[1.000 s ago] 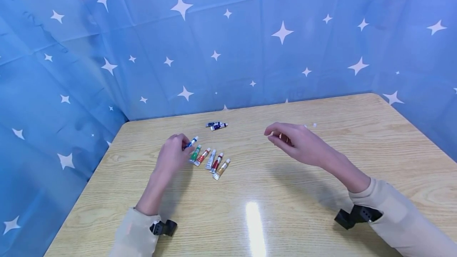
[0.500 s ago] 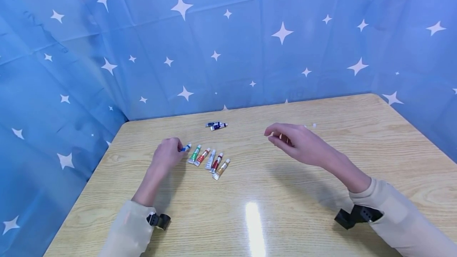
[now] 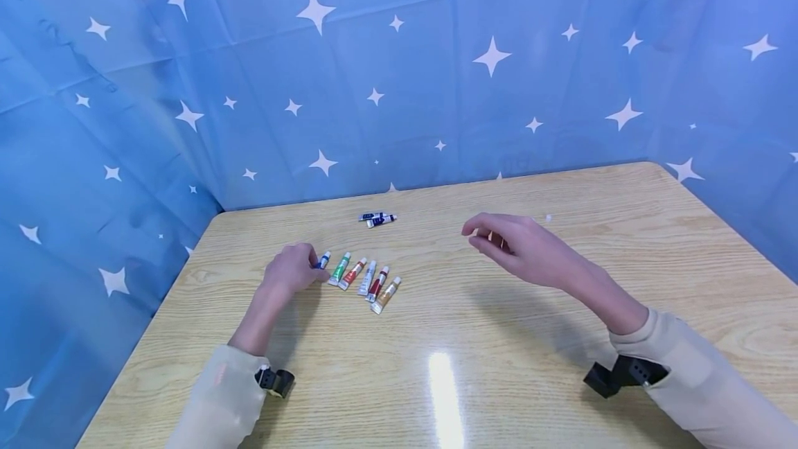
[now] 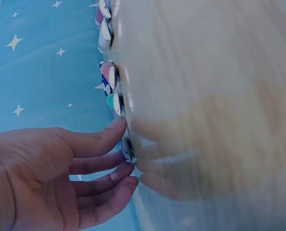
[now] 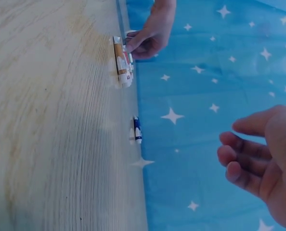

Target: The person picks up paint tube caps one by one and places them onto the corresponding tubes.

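My left hand [image 3: 289, 269] is at the left end of a row of small paint tubes, with thumb and fingertips on either side of a blue paint tube [image 3: 323, 260]. In the left wrist view this tube [image 4: 127, 149] lies low at the tabletop between thumb and fingers, partly hidden. To its right lie a green tube [image 3: 339, 269], an orange-red tube [image 3: 353, 274], a whitish tube [image 3: 367, 278], a dark red tube [image 3: 377, 284] and an ochre tube [image 3: 386, 295], caps pointing away. My right hand [image 3: 520, 248] hovers over the table, fingers loosely curled, holding nothing.
Farther back, two dark blue tubes [image 3: 382, 221] lie close together, one overlapping the other. A tiny white piece [image 3: 548, 217] sits behind my right hand. The wooden table [image 3: 499, 380] ends at a blue curtain [image 3: 411, 123] with white stars.
My left hand has brought the blue tube left and down beside the green one, then turned it to slant like the rest of the row. The right hand has stayed put.
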The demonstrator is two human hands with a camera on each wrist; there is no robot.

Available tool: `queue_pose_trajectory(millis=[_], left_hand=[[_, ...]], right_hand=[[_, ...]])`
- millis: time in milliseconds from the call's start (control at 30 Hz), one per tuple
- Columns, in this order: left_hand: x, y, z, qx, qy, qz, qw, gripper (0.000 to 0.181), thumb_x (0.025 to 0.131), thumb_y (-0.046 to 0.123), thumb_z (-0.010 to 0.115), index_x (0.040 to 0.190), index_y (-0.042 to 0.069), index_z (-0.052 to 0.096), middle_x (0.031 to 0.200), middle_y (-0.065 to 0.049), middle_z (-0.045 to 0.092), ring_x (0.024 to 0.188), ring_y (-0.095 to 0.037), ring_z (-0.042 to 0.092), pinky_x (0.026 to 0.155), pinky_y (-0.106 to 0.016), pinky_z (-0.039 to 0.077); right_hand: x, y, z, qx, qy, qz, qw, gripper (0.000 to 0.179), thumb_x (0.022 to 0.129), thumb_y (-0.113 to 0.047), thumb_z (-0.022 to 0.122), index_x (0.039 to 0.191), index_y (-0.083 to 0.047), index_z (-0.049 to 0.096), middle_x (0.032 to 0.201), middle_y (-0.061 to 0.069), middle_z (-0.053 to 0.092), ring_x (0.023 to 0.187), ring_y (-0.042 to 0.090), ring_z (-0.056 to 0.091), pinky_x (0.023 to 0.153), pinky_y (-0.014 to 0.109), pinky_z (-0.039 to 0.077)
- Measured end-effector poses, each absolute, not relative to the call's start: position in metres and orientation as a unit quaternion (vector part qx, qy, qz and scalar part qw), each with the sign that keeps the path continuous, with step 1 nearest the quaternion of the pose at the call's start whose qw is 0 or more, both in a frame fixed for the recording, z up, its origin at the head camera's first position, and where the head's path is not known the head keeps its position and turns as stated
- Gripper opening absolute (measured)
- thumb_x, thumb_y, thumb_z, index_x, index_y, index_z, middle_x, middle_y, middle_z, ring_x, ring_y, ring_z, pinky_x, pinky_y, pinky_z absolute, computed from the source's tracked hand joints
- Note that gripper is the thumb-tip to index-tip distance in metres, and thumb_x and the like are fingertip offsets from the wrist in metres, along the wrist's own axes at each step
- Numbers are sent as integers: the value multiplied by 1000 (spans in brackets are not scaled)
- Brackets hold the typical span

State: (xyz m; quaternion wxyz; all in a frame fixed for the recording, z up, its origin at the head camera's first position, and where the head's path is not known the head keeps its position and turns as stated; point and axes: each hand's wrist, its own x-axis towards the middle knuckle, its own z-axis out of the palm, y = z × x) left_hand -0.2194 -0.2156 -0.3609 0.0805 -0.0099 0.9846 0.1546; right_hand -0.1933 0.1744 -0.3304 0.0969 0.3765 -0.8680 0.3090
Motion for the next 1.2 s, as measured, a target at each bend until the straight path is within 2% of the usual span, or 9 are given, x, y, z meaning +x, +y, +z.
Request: queue_pose_trajectory(millis=[133,233,367,500,667,867,1200], left_hand=[[-218,-215,-358,-14,983,157,90,33,94,30,73,101,-1,64,82,-9,61,72,-23,54,62,-33,42],[-218,-212,-355,-13,985,152,80,44,100,37,64,113,-5,62,93,-16,65,80,-27,59,69,-40,49],[-219,-205,-353,1,989,142,46,51,104,38,56,124,-8,57,117,-26,60,100,-39,61,83,-52,51],[-222,-196,-354,16,989,147,2,47,105,34,56,127,-7,57,125,-29,56,111,-43,58,86,-55,52],[-227,-184,-352,36,985,158,-50,39,103,28,60,126,-4,59,127,-29,56,111,-42,59,86,-53,54],[-234,-172,-353,54,979,188,-65,35,104,27,59,126,0,60,127,-24,55,110,-37,58,88,-50,53],[-246,-161,-361,99,966,225,-77,31,102,22,62,123,-1,62,119,-19,59,101,-33,60,85,-46,54]], right_hand=[[-195,177,-330,373,-869,309,98,16,102,-7,59,115,-9,68,87,-7,65,68,4,56,58,26,49],[-197,180,-329,366,-873,306,102,16,102,-7,59,115,-9,67,86,-8,64,66,4,54,57,26,48],[-200,184,-329,362,-875,305,102,16,102,-8,59,116,-9,67,87,-7,64,66,5,54,57,27,48],[-205,189,-331,352,-880,304,99,16,102,-8,59,116,-9,66,89,-5,66,68,6,56,59,28,49],[-214,199,-333,330,-889,301,98,17,104,-11,57,118,-8,66,88,-4,64,64,8,53,59,29,48],[-225,214,-336,313,-891,307,118,17,104,-11,57,117,-7,66,88,-1,63,63,10,52,59,28,47],[-243,239,-347,269,-903,307,137,18,104,-11,57,117,-2,66,108,11,66,81,18,60,68,31,50]])
